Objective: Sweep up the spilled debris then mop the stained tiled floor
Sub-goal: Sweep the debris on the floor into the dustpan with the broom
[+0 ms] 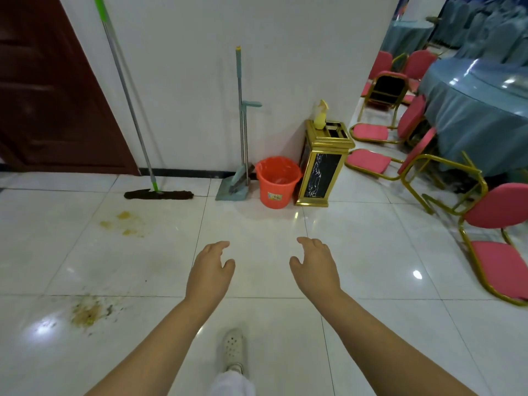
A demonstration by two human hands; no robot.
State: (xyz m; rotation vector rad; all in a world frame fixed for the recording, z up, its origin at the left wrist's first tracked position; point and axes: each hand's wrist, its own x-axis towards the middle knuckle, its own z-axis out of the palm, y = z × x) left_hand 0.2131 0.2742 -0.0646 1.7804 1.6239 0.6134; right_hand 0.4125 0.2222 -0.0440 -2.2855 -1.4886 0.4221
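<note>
White glossy tiled floor [257, 224], nothing started yet by the look of it. Both hands empty: left hand [210, 268] and right hand [313, 265] held out low ahead of the person, fingers loosely relaxed, touching nothing, probably reaching forward toward the tools at the far wall. Spilled debris [85, 311] lies near left, a brownish crumbly patch with scattered specks. Farther left, yellowish stains [124, 221] on the tile, just in front of the mop [158, 194], which leans on the wall with its dark flat head on the floor, parked close to the mess it is meant for. Broom and dustpan set [237, 181] stands upright against the far wall, centre, broom clipped into the pan so it stays put. Orange bucket [277, 182] just right of it, touching or nearly touching the gold bin [323, 164], which carries a yellow spray bottle [320, 115] on top. Pink chairs [497, 224] and a blue-covered bench [480, 110] off right. Sweeping comes first, so broom set is the likely first grab.
</note>
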